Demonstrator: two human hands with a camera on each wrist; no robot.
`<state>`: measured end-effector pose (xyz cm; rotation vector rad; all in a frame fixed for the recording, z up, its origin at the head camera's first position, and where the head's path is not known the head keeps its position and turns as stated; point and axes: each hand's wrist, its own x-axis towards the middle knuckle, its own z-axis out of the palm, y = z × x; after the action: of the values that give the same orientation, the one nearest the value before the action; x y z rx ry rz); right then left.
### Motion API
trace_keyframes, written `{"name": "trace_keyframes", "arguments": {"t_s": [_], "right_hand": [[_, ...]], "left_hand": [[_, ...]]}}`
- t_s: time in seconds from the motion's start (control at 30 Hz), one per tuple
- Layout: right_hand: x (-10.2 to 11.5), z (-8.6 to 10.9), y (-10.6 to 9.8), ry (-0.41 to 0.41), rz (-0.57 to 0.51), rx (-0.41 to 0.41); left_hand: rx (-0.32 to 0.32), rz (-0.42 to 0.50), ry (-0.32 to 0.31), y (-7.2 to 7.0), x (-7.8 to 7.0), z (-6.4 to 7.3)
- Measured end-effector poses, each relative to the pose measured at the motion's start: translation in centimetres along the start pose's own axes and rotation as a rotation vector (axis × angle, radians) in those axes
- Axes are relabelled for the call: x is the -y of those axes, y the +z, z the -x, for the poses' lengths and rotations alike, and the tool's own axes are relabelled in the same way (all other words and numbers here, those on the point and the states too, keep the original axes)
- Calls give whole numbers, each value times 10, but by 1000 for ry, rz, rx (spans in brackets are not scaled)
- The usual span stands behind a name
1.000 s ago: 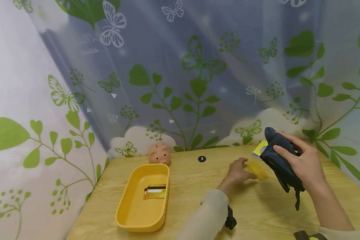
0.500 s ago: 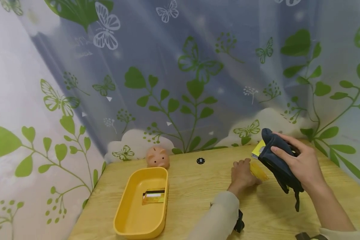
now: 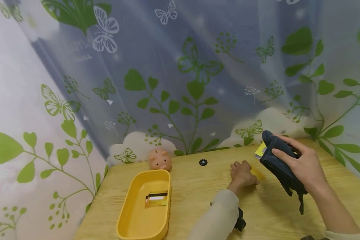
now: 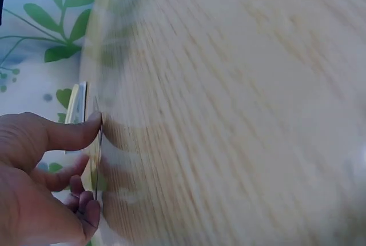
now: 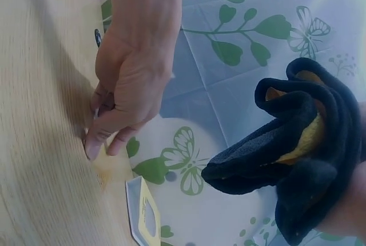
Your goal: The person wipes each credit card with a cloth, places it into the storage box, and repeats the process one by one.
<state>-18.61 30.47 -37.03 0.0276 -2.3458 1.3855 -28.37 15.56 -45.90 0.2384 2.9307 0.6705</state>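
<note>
My left hand (image 3: pixel 242 174) is low over the wooden table, pinching a thin yellow card (image 3: pixel 258 172) by its edges. Thumb and fingertips sit on opposite edges of that card (image 4: pixel 98 166), seen edge-on in the left wrist view. Raised to the right, my right hand (image 3: pixel 307 163) grips a dark blue cloth pouch (image 3: pixel 279 156) with a cord hanging from it. Folds of the pouch (image 5: pixel 309 143) show some yellow inside in the right wrist view. Behind the pouch lies a small yellow-and-white box (image 5: pixel 143 211), partly hidden in the head view.
A yellow tray (image 3: pixel 123 208) stands on the left of the table with another yellow card (image 3: pixel 157 200) lying in it. Behind it sits a pink piggy bank (image 3: pixel 159 159). A black round chip (image 3: pixel 203 162) lies near the back edge, before a patterned curtain (image 3: pixel 156 40).
My left hand has moved right and its fingers have come round the yellow card on the table. The right hand keeps the pouch in nearly the same place.
</note>
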Motion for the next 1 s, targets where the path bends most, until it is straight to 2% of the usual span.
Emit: {"name": "trace_keyframes", "arguments": {"t_s": [0.1,0.3,0.37,0.47,0.63,0.7,0.83,0.9,1.0], "right_hand": [[1,0,-2,-4,7,3],[3,2,-2,-5,36,-26],[3,3,-2,-7,30,-31],[2,6,0,-4,-3,-26],[-3,12,7,0,-34,-17],[-4,13,9,2,-32,-17],[-3,14,8,6,-29,-15],[-2,13,7,11,-23,-15],[-1,12,6,11,-4,-16]], "left_hand": [[-30,6,-3,0,0,1],[-39,-159,13,-2,4,-3],[-37,-214,19,2,5,-7],[-25,-250,8,10,6,-13],[9,-256,-75,22,10,-23],[30,-272,-104,23,12,-25],[63,-310,-117,20,13,-30],[70,-297,-124,18,15,-32],[59,-218,-129,14,18,-31]]}}
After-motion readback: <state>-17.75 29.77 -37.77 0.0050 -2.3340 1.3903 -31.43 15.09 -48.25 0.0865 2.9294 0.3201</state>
